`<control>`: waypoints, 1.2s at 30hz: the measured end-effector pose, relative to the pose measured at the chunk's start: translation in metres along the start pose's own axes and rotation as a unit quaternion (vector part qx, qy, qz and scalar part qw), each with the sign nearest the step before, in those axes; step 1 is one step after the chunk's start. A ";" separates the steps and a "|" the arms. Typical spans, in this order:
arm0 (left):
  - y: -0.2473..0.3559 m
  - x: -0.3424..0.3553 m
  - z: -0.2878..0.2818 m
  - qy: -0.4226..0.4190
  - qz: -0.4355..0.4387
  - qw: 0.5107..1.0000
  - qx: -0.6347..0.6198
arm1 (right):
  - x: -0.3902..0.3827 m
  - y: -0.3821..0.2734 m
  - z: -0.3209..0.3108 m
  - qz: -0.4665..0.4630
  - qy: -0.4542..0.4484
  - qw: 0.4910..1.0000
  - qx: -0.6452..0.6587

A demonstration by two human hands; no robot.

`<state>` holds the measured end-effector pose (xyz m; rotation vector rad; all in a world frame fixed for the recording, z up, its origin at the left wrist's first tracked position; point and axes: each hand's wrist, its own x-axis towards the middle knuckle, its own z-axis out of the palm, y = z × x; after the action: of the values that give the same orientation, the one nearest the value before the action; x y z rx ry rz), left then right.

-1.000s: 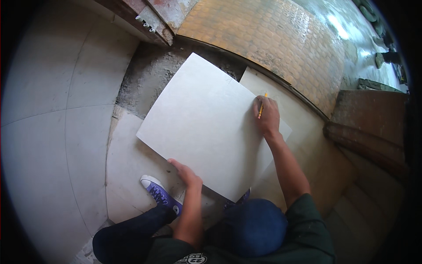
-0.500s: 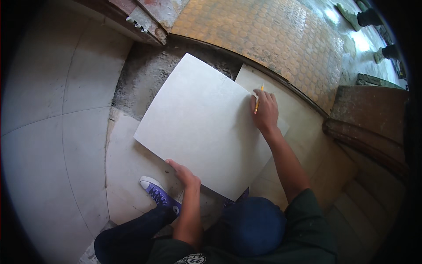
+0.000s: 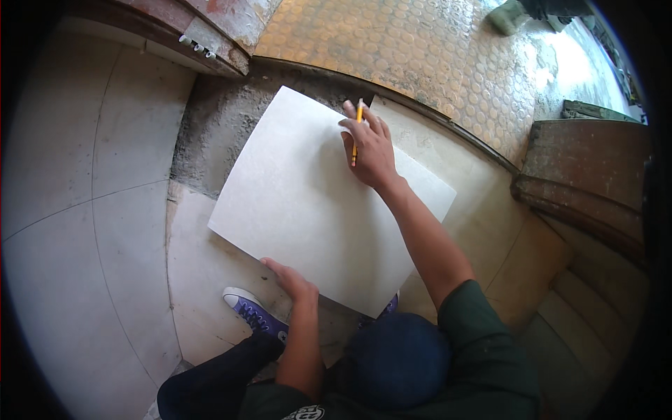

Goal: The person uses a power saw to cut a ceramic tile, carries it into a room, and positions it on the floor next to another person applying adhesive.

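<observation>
A large pale square tile lies askew in front of me, partly over bare cement and partly over a laid floor tile. My left hand grips its near edge, thumb along the top; the fingers underneath are hidden. Above the tile's far edge, my right hand is closed round a yellow pencil, held roughly upright in the view. The right fingers are near that edge; whether they touch the tile I cannot tell.
Rough grey cement shows beyond the tile at the left. A worn yellow studded floor starts past a raised edge. A wooden door frame stands right. My purple shoe is near the tile. Another person's foot is at far right.
My right hand has moved left along the tile's far edge with the pencil. The left hand keeps its grip. The other person's feet have shifted.
</observation>
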<state>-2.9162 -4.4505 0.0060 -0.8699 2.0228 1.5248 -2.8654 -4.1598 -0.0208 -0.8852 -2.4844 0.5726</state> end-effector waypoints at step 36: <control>-0.001 -0.005 -0.021 -0.061 -0.071 0.996 -0.009 | -0.280 -0.061 -0.065 0.667 0.128 0.692 0.244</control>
<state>-2.9116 -4.4695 0.0151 -0.8847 1.8232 1.4817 -2.6650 -4.3746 -0.0099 -2.2098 -0.9177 1.3024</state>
